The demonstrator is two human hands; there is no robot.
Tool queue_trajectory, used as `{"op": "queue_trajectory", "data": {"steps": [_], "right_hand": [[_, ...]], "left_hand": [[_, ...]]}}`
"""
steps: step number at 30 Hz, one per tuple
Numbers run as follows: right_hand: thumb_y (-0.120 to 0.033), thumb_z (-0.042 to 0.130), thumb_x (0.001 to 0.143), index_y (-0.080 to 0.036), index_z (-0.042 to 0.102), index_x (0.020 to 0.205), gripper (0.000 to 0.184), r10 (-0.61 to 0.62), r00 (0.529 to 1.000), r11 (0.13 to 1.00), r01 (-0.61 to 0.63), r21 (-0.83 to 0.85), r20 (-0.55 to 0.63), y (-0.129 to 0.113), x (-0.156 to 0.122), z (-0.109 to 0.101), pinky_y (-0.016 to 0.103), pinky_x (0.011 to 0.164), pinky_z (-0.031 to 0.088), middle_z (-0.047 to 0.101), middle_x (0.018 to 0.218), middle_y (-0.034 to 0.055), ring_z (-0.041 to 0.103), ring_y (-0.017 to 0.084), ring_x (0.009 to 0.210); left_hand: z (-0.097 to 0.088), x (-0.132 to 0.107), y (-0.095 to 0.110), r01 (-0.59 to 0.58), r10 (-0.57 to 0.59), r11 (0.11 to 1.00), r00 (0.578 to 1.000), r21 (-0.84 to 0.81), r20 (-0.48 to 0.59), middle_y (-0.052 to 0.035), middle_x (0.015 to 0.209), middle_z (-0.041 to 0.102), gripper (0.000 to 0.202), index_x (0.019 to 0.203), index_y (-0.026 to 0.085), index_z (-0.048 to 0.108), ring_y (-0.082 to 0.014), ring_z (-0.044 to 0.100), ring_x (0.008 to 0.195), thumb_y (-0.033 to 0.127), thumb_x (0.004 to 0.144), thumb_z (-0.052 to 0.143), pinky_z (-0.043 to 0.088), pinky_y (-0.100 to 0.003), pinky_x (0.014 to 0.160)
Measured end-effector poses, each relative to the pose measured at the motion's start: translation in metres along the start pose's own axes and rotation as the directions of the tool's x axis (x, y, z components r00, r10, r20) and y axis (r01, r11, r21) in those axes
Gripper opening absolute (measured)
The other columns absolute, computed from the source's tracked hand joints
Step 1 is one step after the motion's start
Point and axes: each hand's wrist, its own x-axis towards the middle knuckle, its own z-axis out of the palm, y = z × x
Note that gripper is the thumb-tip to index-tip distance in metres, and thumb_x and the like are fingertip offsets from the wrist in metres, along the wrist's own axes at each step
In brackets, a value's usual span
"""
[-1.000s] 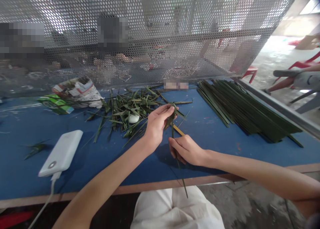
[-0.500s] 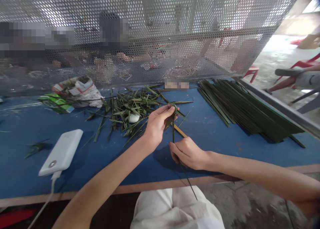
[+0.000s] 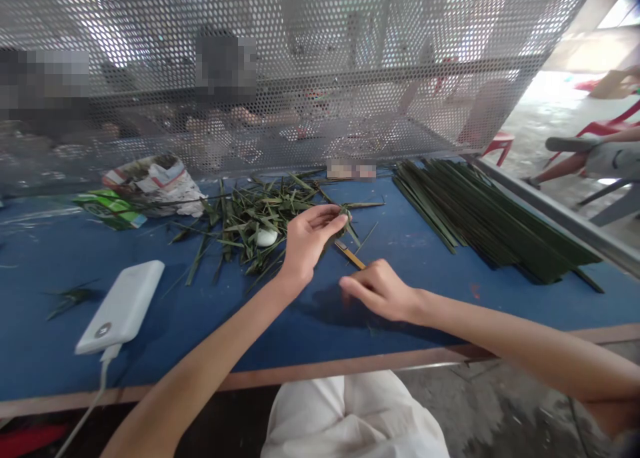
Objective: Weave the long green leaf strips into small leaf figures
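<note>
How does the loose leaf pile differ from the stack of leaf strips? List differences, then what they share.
The pile is jumbled, pieces pointing every way; the stack lies neat, strips parallel. The pile's pieces are short; the stack's strips are long. The pile sits mid-table by the left hand, which pinches a leaf piece; the stack lies at the right end. Both are green, on the blue table.

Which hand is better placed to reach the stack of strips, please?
Right, probably: the right hand lies nearer the stack on that side, while the left hand pinches a folded leaf.
</note>
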Motion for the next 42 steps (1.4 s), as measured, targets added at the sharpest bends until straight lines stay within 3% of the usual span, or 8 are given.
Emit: {"op": "queue_trajectory", "data": {"steps": [3,6,13,21,28,31,35,42], "right_hand": [[-0.051,0.039,0.098,-0.015,0.065,0.065,0.055,0.086,0.973,0.996,-0.087,0.006,-0.214,0.009,0.005,-0.014,0.023,0.055,0.038,0.06,0.054,0.0015,0.053,0.01,0.051],[-0.051,0.055,0.091,-0.016,0.063,0.086,0.036,0.119,0.902,0.991,-0.083,0.103,-0.414,0.013,0.011,-0.021,0.022,0.055,0.041,0.059,0.061,-0.0007,0.053,0.01,0.055],[-0.045,0.063,0.086,-0.018,0.063,0.106,0.034,0.099,0.871,0.976,0.01,0.218,-0.482,0.017,0.017,-0.02,0.026,0.066,0.053,0.067,0.084,0.004,0.065,0.015,0.078],[-0.039,0.06,0.088,-0.021,0.074,0.094,0.023,0.028,0.874,0.998,0.004,0.063,-0.485,0.023,0.016,-0.025,0.031,0.072,0.056,0.073,0.088,0.0041,0.068,0.019,0.081],[-0.03,0.06,0.088,-0.02,0.07,0.093,0.016,-0.011,0.902,0.993,-0.039,-0.107,-0.432,0.023,0.014,-0.031,0.029,0.07,0.051,0.07,0.085,0.0048,0.064,0.017,0.078],[-0.03,0.059,0.087,-0.019,0.068,0.09,0.015,0.047,0.909,0.996,-0.075,-0.051,-0.415,0.021,0.016,-0.032,0.027,0.065,0.048,0.068,0.082,0.0046,0.061,0.016,0.075],[-0.032,0.059,0.086,-0.017,0.066,0.083,0.016,0.146,0.916,0.986,-0.103,0.132,-0.373,0.02,0.021,-0.035,0.026,0.064,0.047,0.067,0.079,0.0041,0.061,0.016,0.075],[-0.042,0.064,0.082,-0.016,0.065,0.081,0.026,0.229,0.931,0.904,-0.096,0.416,-0.283,0.022,0.024,-0.035,0.026,0.062,0.044,0.063,0.075,0.0029,0.055,0.014,0.07]], "left_hand": [[-0.009,-0.009,0.005,-0.06,0.046,0.984,0.995,0.167,0.085,-0.0062,0.097,0.073,0.027,0.087,0.023,0.075,-0.026,0.063,0.105,0.032,0.063,0.083,0.052,-0.032,0.085],[-0.012,-0.02,0.006,-0.109,0.078,0.953,0.99,0.282,0.121,-0.0062,0.103,0.072,0.022,0.086,0.025,0.075,-0.0284,0.06,0.113,0.032,0.066,0.081,0.051,-0.033,0.088],[-0.013,-0.026,-0.006,-0.338,0.276,0.779,0.941,0.528,0.196,-0.0043,0.098,0.072,0.032,0.107,0.026,0.067,-0.0237,0.066,0.103,0.026,0.076,0.074,0.05,-0.034,0.092],[-0.021,-0.016,-0.018,-0.648,0.483,0.268,0.731,0.713,0.483,-0.0055,0.096,0.069,0.016,0.103,0.02,0.063,-0.0195,0.066,0.092,0.02,0.088,0.059,0.053,-0.032,0.082],[-0.023,-0.014,-0.021,-0.718,0.536,-0.001,0.587,0.696,0.606,-0.0081,0.092,0.066,0.015,0.097,0.017,0.067,-0.0193,0.064,0.087,0.017,0.091,0.053,0.051,-0.032,0.077],[-0.024,-0.013,-0.024,-0.725,0.541,-0.034,0.566,0.688,0.622,-0.0083,0.093,0.066,0.016,0.097,0.017,0.067,-0.019,0.063,0.086,0.016,0.092,0.052,0.051,-0.032,0.077],[-0.024,-0.012,-0.023,-0.723,0.533,-0.011,0.58,0.69,0.616,-0.0076,0.091,0.067,0.016,0.095,0.017,0.067,-0.0184,0.063,0.084,0.017,0.092,0.052,0.051,-0.031,0.075],[-0.02,-0.014,-0.017,-0.695,0.544,0.16,0.654,0.701,0.525,-0.0051,0.086,0.067,0.01,0.091,0.018,0.066,-0.0167,0.063,0.082,0.018,0.09,0.056,0.05,-0.029,0.073]]}}
